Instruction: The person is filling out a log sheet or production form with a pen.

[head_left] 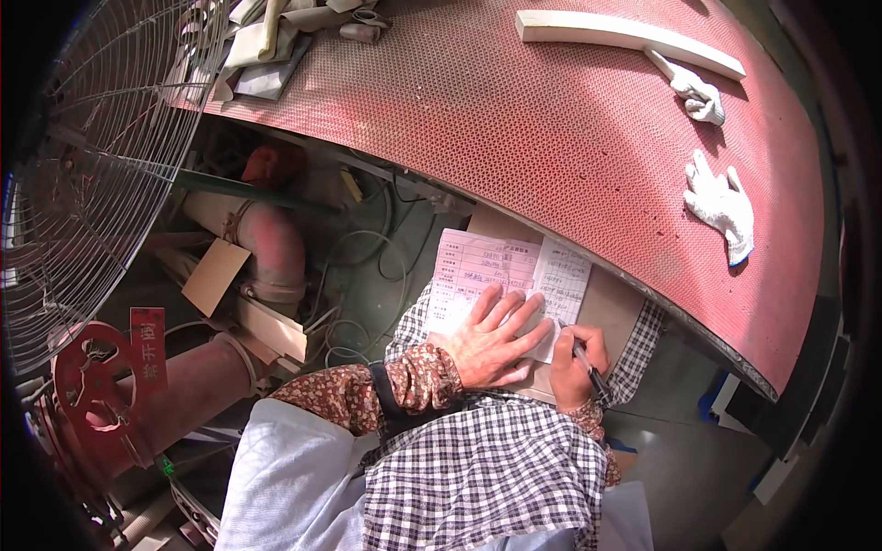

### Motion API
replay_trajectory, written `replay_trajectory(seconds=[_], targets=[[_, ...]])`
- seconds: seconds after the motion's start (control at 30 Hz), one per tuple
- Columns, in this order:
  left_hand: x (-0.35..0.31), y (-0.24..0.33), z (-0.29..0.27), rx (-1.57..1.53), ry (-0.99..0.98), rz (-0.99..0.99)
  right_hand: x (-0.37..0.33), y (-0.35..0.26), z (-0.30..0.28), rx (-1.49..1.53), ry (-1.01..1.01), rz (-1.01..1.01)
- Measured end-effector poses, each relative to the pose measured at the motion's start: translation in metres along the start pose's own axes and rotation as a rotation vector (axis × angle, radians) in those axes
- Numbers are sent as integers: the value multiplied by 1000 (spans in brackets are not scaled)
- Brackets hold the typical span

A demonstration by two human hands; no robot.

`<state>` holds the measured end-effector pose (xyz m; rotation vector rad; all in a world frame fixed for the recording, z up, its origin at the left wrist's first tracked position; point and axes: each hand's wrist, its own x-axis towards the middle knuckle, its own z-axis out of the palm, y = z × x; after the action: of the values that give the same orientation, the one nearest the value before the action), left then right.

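My left hand point(497, 342) lies flat with its fingers stretched out, pressing on a pinkish printed form point(473, 266) that carries handwriting. Beside that form, partly under my fingertips, is a white sheet point(562, 275) filled with handwritten lines. My right hand point(576, 367) grips a dark pen point(595, 378), its tip hidden near the sheet's lower edge. Both papers rest on a brown board point(614, 298) over my lap, above a black-and-white checked apron point(487, 468).
A red mesh-topped table point(441, 119) curves across in front, bearing two white work gloves point(721, 207) and a long pale bar point(634, 41). A wire fan guard point(110, 165) stands at left, above a red handwheel point(96, 376) and pipes point(188, 386). Cardboard pieces point(217, 277) lie near them.
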<state>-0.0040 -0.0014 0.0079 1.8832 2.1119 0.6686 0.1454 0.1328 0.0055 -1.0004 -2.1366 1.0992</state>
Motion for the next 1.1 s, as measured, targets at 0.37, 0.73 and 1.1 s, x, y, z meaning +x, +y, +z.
replay_trajectory(seconds=[0.37, 0.73, 1.1], targets=[[0, 2, 5, -8, 42, -13, 2, -4, -1, 6, -5, -14], [0, 1, 2, 3, 36, -1, 1, -5, 0, -3, -3, 6], [0, 1, 2, 11, 43, -8, 0, -2, 0, -4, -18, 24]])
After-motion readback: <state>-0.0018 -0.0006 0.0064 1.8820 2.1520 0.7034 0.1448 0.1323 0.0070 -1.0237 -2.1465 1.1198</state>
